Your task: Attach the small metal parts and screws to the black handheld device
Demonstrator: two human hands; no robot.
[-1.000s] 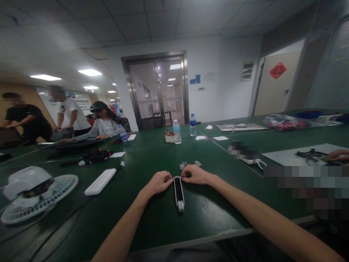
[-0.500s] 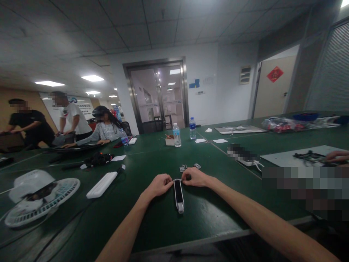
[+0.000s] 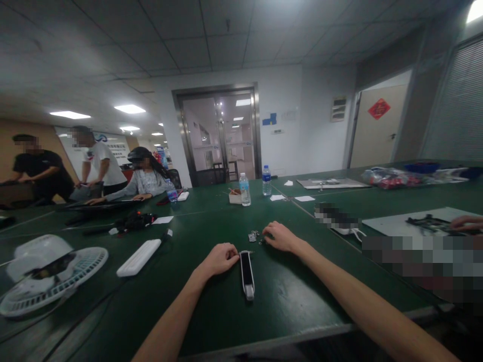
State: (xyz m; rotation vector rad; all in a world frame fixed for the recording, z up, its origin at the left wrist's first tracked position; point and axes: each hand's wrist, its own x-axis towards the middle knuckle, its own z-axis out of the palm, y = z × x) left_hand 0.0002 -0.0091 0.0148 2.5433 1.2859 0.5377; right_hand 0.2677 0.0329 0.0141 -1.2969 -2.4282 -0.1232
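On the green table lies a slim pen-like device (image 3: 247,274) with a black face, a white rim and a pale tip towards me. My left hand (image 3: 222,258) is closed beside its far end, thumb and fingertips at the left edge; what they pinch is hidden. A tiny thin part (image 3: 252,253) shows by the far right corner. Beyond the device are several small metal pieces (image 3: 252,237). Just right of them, my right hand (image 3: 279,236) has its fingers bent down to the tabletop, bunched close. Anything between those fingertips is too small to make out.
To the left are a white power strip (image 3: 139,257) and a white fan part (image 3: 56,281) with cables. Water bottles (image 3: 245,190) and a small box (image 3: 234,196) stand ahead. At right, another person's hand (image 3: 467,222) is over a white board (image 3: 388,221). Several people are at the far left.
My right hand has left the far end of the device and moved forward and right to the small metal pieces. My left hand has stayed beside the device.
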